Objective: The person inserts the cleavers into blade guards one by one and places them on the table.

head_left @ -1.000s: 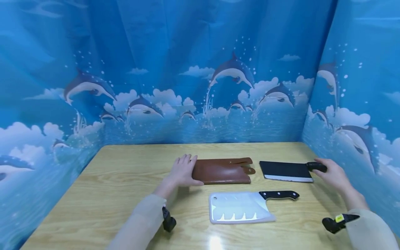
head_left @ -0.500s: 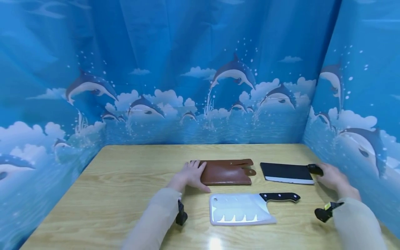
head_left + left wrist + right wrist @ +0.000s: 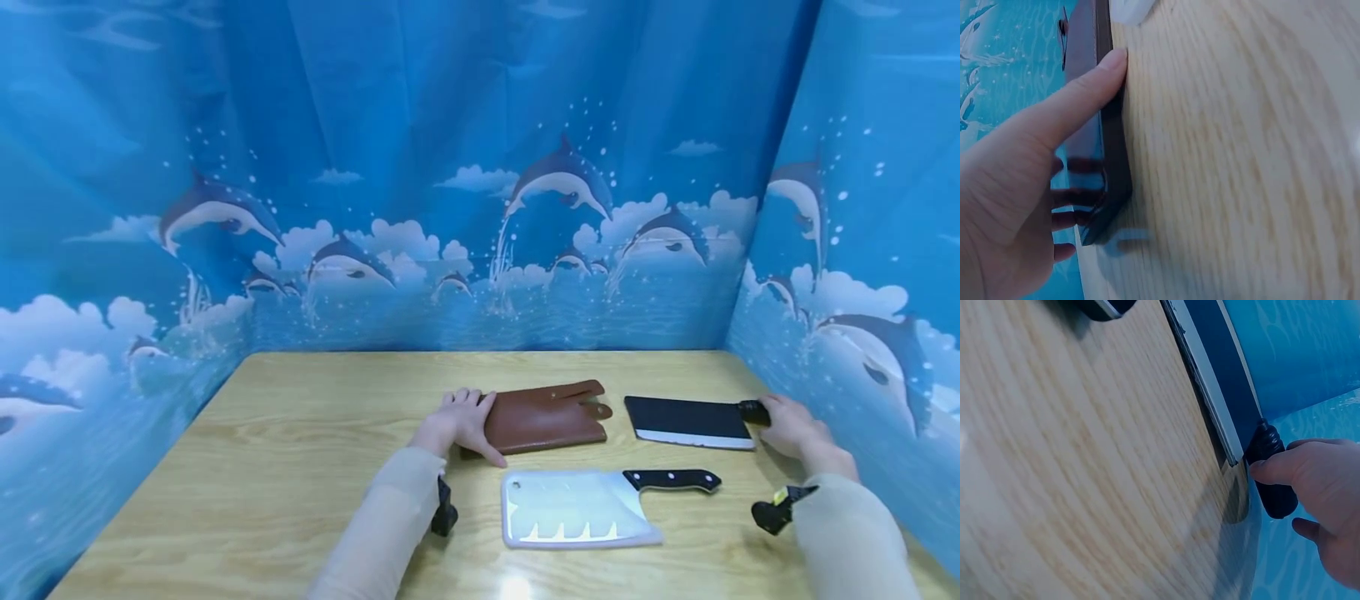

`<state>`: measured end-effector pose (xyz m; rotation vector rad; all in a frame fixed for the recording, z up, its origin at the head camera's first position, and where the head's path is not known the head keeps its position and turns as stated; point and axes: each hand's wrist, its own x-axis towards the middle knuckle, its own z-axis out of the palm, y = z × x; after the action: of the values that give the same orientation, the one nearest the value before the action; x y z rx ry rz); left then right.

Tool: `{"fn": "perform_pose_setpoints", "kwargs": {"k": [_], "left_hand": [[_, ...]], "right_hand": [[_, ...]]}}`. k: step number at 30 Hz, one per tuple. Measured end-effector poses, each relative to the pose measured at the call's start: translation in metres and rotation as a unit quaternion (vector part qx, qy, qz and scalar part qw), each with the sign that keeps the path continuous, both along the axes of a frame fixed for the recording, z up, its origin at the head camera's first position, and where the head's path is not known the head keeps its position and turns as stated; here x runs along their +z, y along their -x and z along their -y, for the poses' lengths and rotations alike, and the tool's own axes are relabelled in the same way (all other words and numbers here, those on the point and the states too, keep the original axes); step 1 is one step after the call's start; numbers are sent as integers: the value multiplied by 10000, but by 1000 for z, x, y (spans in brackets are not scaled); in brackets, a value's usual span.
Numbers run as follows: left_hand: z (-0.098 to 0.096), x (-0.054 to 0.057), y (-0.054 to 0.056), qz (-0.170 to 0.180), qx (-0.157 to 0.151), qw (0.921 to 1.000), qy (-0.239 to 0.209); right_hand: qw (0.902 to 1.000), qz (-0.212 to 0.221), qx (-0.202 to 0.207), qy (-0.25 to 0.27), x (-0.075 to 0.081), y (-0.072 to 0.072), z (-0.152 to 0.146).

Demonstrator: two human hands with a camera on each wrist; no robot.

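Observation:
My left hand [image 3: 465,423] grips the left end of a brown leather knife sheath [image 3: 547,419]. In the left wrist view, the thumb presses the sheath's near edge [image 3: 1116,144] and the other fingers reach across it, partly hidden. The sheath's notched end with its snap strap points right, slightly away from me. At the right, my right hand [image 3: 798,433] pinches the black handle [image 3: 1274,495] of a dark-bladed cleaver [image 3: 686,417] between thumb and fingers. Its blade points left, with the bright cutting edge towards me. Whether anything is inside the sheath cannot be seen.
A second cleaver, shiny-bladed with a black riveted handle [image 3: 675,479], lies in front of the sheath, its blade [image 3: 573,510] to the left. The wooden table [image 3: 300,467] ends at a blue dolphin-print curtain [image 3: 420,208] behind and on both sides.
My left hand has slid right along the sheath and now grips it. The sheath has turned slightly, its left end nearer me. My right hand stays at the cleaver handle, its forearm shifted left.

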<state>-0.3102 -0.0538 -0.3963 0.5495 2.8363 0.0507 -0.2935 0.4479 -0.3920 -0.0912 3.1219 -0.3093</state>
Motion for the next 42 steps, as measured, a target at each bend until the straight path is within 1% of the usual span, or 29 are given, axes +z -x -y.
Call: {"fn": "perform_pose_setpoints", "kwargs": {"k": [3, 7, 10, 15, 21, 24, 27, 30, 33, 35, 39, 42], "left_hand": [[-2, 1, 0, -46, -3, 10000, -33], [-2, 1, -3, 62, 97, 9990, -424], [1, 0, -5, 74, 124, 9981, -603], [9, -2, -10, 18, 37, 9985, -546], [21, -3, -13, -26, -36, 9986, -533], [26, -3, -15, -121, -81, 9982, -581], [31, -3, -17, -302, -145, 9977, -597], [40, -2, -19, -429, -158, 9968, -653], [50, -1, -22, -547, -218, 9957, -712], [56, 1, -26, -670, -246, 9945, -769], [66, 6, -35, -1001, -398, 9909, -806], [73, 11, -43, -1153, -518, 9886, -821]], "right_hand": [[10000, -5, 29, -46, 1, 2, -2], [9999, 8, 124, 28, 0, 4, -3], [9998, 25, 187, 72, -2, 6, -3], [9997, -84, 209, -124, -2, 8, -2], [9992, -217, 94, -313, 1, 8, -4], [9990, -196, 41, -411, 2, 5, -6], [9989, -88, -9, -470, 2, 2, -7], [9987, -12, 22, -501, 2, 1, -8], [9985, -34, 76, -537, -1, 0, -10], [9986, -39, 86, -527, -2, -2, -11], [9987, -127, 149, -467, -5, -5, -10], [9973, -279, 356, -573, -5, -6, -10]]}}
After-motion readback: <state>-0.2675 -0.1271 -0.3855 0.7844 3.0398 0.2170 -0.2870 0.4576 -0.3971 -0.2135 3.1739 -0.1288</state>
